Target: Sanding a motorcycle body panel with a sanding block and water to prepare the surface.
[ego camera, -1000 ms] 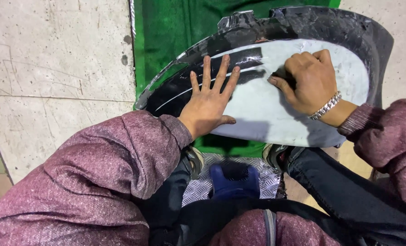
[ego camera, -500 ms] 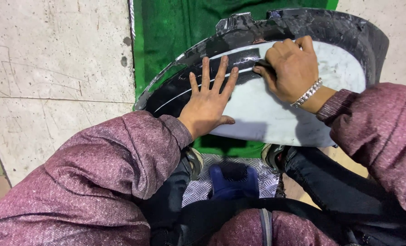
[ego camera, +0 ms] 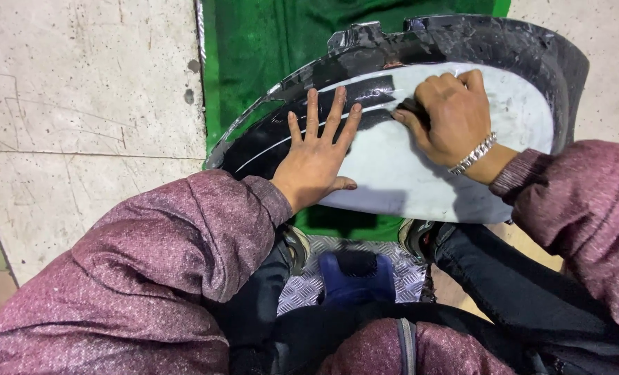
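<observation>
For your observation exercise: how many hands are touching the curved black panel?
2. The left hand lies flat, fingers spread, on the curved black panel. The right hand presses a small dark pad, mostly hidden, against it.

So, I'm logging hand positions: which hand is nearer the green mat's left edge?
Left. The left hand lies flat on the curved panel closer to the green mat edge; the right hand works farther right.

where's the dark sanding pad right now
In the head view it sits right of centre, under the fingers of the right hand, pressed on the pale sanded patch of the black curved panel, just right of the spread left hand.
</observation>
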